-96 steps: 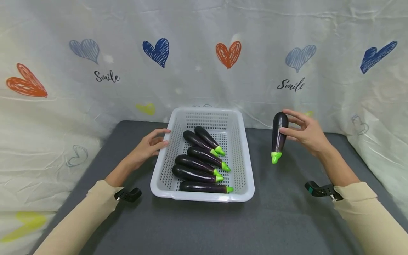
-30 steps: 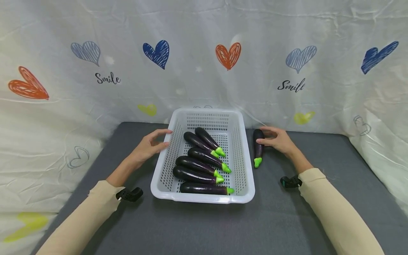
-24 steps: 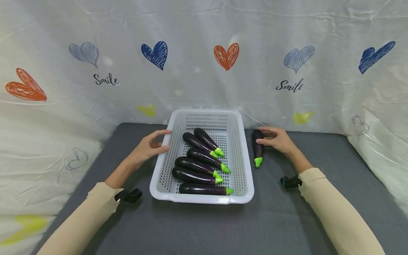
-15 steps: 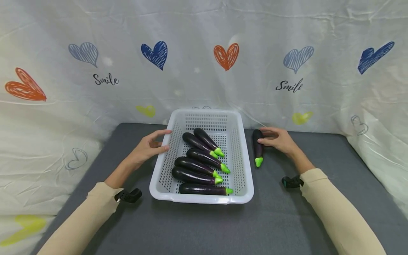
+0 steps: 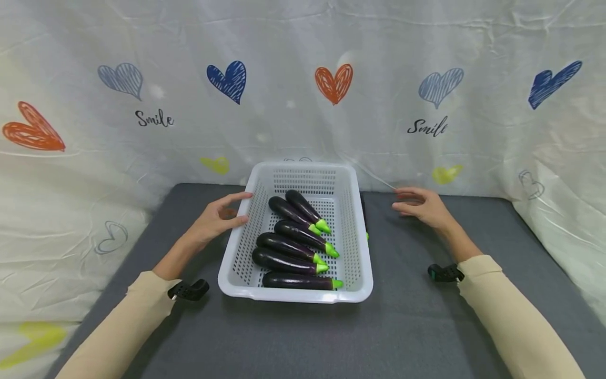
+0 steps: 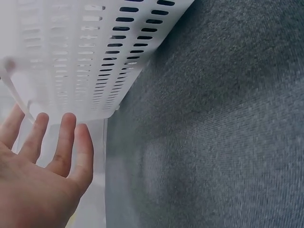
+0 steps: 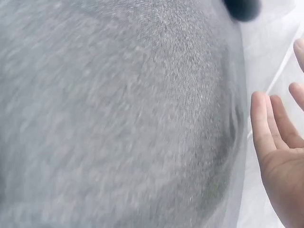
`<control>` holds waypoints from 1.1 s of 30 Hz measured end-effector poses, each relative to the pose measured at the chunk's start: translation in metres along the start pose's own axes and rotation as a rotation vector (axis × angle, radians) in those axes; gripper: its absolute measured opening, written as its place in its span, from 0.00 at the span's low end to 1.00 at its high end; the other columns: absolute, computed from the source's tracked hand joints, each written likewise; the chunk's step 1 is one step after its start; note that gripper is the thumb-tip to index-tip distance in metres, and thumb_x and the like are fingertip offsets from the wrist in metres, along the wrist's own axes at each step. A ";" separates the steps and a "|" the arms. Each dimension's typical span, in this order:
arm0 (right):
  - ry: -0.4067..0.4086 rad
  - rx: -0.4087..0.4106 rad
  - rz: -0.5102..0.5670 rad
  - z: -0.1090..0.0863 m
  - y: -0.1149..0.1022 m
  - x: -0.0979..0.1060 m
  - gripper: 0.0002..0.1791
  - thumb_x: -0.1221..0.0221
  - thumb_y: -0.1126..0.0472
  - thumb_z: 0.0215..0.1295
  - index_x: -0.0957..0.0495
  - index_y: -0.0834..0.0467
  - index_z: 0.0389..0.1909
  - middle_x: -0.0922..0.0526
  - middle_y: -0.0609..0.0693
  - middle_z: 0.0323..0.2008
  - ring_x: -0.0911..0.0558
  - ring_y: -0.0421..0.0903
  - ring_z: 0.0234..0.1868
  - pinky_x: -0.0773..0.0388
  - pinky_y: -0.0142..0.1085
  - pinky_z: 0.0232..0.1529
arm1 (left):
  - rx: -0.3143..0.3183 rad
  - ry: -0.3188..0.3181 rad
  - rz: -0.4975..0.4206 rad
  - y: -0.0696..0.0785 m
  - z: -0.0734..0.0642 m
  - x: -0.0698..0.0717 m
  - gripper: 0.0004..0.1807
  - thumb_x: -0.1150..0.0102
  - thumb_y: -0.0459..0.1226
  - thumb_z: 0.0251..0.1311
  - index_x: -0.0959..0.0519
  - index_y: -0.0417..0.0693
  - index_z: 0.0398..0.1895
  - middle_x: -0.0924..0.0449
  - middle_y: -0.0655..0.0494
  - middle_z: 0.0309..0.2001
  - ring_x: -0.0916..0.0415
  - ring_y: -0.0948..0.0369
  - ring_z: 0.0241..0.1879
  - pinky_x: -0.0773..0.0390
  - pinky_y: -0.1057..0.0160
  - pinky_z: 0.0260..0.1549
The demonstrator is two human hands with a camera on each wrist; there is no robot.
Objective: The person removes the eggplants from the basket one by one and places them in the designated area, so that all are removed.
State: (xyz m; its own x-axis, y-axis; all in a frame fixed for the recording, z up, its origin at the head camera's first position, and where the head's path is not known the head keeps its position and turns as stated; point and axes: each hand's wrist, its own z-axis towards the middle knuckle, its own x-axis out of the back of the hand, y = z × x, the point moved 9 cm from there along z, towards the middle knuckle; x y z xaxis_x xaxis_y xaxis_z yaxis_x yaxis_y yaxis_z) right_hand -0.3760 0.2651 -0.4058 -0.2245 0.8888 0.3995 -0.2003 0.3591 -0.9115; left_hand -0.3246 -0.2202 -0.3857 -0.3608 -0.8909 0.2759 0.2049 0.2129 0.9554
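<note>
A white plastic basket [image 5: 293,295] holds several dark purple eggplants [image 5: 284,261] with bright green stem ends. My left hand [image 5: 213,220] is at its left side, index fingertip and thumb right at the rim. In the left wrist view those fingers are loosely extended beside the slotted wall [image 6: 85,52]. One more eggplant [image 5: 364,208] lies outside, close along the basket's right side and mostly hidden by it; its dark rounded end shows in the right wrist view. Right of it, my right hand [image 5: 428,208] holds nothing, fingers extended and apart from the eggplant.
Dark grey cloth [image 5: 303,342] covers the table under the basket. A pale curtain [image 5: 379,137] printed with hearts hangs behind the table's far edge and on the left. Black bands [image 5: 189,290] are on both wrists.
My right hand lowered the held eggplant to the table right of the basket, then let go. The eggplant has since shifted left against the basket, while the hand drew slightly right. Left hand stayed.
</note>
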 end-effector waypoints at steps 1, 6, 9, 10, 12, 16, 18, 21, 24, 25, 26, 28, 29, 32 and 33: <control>-0.002 0.008 0.005 -0.002 -0.001 0.001 0.33 0.33 0.62 0.69 0.33 0.72 0.69 0.31 0.71 0.66 0.18 0.38 0.50 0.19 0.46 0.48 | 0.000 0.000 0.003 0.000 0.000 0.001 0.35 0.36 0.31 0.68 0.35 0.47 0.77 0.33 0.37 0.68 0.22 0.44 0.54 0.17 0.51 0.40; 0.001 0.042 -0.002 -0.011 -0.001 0.006 0.31 0.34 0.64 0.70 0.32 0.72 0.68 0.32 0.72 0.66 0.18 0.37 0.50 0.19 0.46 0.47 | 0.008 0.008 0.020 -0.003 -0.004 0.008 0.35 0.36 0.31 0.68 0.35 0.47 0.77 0.32 0.37 0.66 0.20 0.48 0.52 0.17 0.52 0.39; 0.007 0.056 -0.015 -0.016 -0.002 0.008 0.30 0.35 0.64 0.70 0.32 0.72 0.68 0.31 0.72 0.65 0.17 0.37 0.49 0.18 0.46 0.46 | 0.011 0.015 0.035 -0.003 -0.008 0.013 0.34 0.36 0.32 0.69 0.35 0.47 0.77 0.33 0.37 0.67 0.20 0.50 0.52 0.17 0.52 0.39; 0.009 0.060 -0.018 -0.018 -0.003 0.008 0.30 0.35 0.64 0.70 0.31 0.71 0.68 0.31 0.71 0.65 0.17 0.37 0.49 0.18 0.46 0.46 | 0.010 0.016 0.037 -0.003 -0.009 0.014 0.34 0.36 0.32 0.69 0.35 0.47 0.77 0.33 0.36 0.67 0.20 0.50 0.52 0.17 0.52 0.39; 0.010 0.066 -0.012 -0.020 -0.005 0.008 0.29 0.35 0.64 0.70 0.31 0.71 0.68 0.30 0.71 0.65 0.17 0.38 0.49 0.18 0.46 0.46 | 0.010 0.014 0.041 -0.003 -0.010 0.015 0.35 0.36 0.32 0.69 0.36 0.47 0.77 0.33 0.35 0.67 0.21 0.50 0.53 0.17 0.52 0.39; 0.009 0.086 0.021 -0.021 -0.011 0.005 0.28 0.34 0.66 0.69 0.29 0.70 0.66 0.27 0.68 0.63 0.16 0.39 0.49 0.19 0.48 0.46 | 0.009 0.010 0.040 -0.001 -0.010 0.016 0.35 0.37 0.32 0.69 0.36 0.47 0.77 0.33 0.35 0.67 0.21 0.49 0.54 0.17 0.52 0.40; 0.007 0.094 0.049 -0.021 -0.014 0.003 0.27 0.34 0.67 0.69 0.28 0.70 0.66 0.25 0.64 0.61 0.16 0.41 0.49 0.19 0.49 0.46 | 0.011 0.014 0.045 -0.001 -0.011 0.017 0.34 0.37 0.32 0.69 0.36 0.47 0.77 0.34 0.36 0.68 0.22 0.48 0.55 0.17 0.53 0.40; 0.005 0.110 0.076 -0.023 -0.018 0.000 0.26 0.35 0.68 0.69 0.27 0.69 0.65 0.22 0.58 0.59 0.16 0.42 0.49 0.19 0.49 0.46 | 0.013 0.025 0.050 -0.001 -0.013 0.020 0.34 0.37 0.31 0.69 0.35 0.47 0.77 0.34 0.36 0.67 0.23 0.46 0.55 0.17 0.53 0.39; 0.012 0.129 0.091 -0.026 -0.024 -0.004 0.25 0.35 0.69 0.69 0.26 0.68 0.65 0.21 0.52 0.57 0.15 0.42 0.49 0.19 0.48 0.46 | 0.007 0.035 0.049 -0.002 -0.015 0.022 0.34 0.38 0.31 0.69 0.35 0.46 0.76 0.33 0.35 0.66 0.22 0.47 0.53 0.16 0.53 0.38; 0.015 0.136 0.095 -0.027 -0.026 -0.005 0.25 0.35 0.69 0.68 0.26 0.67 0.65 0.21 0.52 0.56 0.15 0.42 0.49 0.19 0.47 0.46 | 0.003 0.037 0.044 -0.003 -0.015 0.022 0.33 0.38 0.31 0.70 0.35 0.46 0.77 0.33 0.35 0.66 0.21 0.48 0.53 0.16 0.53 0.37; 0.017 0.145 0.105 -0.028 -0.028 -0.007 0.25 0.35 0.70 0.68 0.26 0.68 0.64 0.20 0.52 0.56 0.15 0.42 0.49 0.18 0.47 0.46 | -0.001 0.038 0.040 -0.003 -0.015 0.022 0.33 0.39 0.31 0.70 0.36 0.46 0.77 0.32 0.35 0.66 0.21 0.49 0.52 0.16 0.53 0.37; 0.020 0.162 0.120 -0.029 -0.032 -0.011 0.24 0.35 0.71 0.68 0.25 0.67 0.64 0.20 0.51 0.56 0.15 0.43 0.49 0.18 0.45 0.45 | -0.006 0.039 0.036 -0.005 -0.015 0.022 0.33 0.39 0.31 0.71 0.36 0.46 0.77 0.32 0.35 0.66 0.20 0.51 0.51 0.16 0.53 0.37; 0.020 0.172 0.135 -0.029 -0.035 -0.014 0.24 0.35 0.72 0.67 0.25 0.67 0.63 0.19 0.52 0.55 0.15 0.43 0.49 0.18 0.44 0.45 | -0.007 0.041 0.035 -0.006 -0.015 0.022 0.33 0.40 0.31 0.71 0.36 0.47 0.77 0.32 0.34 0.66 0.20 0.52 0.51 0.16 0.53 0.37; 0.015 0.200 0.179 -0.029 -0.042 -0.021 0.22 0.36 0.75 0.67 0.24 0.69 0.62 0.18 0.52 0.54 0.15 0.44 0.49 0.18 0.42 0.45 | -0.006 0.046 0.033 -0.008 -0.016 0.022 0.33 0.40 0.32 0.71 0.36 0.48 0.77 0.31 0.34 0.64 0.19 0.54 0.49 0.16 0.53 0.36; 0.014 0.209 0.190 -0.028 -0.045 -0.023 0.22 0.36 0.76 0.66 0.25 0.71 0.61 0.18 0.52 0.54 0.15 0.45 0.49 0.18 0.41 0.45 | -0.005 0.047 0.034 -0.008 -0.016 0.022 0.33 0.40 0.32 0.72 0.36 0.48 0.77 0.30 0.34 0.64 0.18 0.54 0.48 0.16 0.53 0.36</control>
State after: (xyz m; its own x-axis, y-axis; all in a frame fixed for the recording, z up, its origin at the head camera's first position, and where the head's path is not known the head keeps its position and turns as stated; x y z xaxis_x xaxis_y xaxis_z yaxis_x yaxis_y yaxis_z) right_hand -0.3347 0.2367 -0.3764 -0.2635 0.9391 0.2206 -0.3487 0.1205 -0.9295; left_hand -0.3198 -0.2481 -0.3892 -0.3101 -0.9013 0.3025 0.2211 0.2411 0.9450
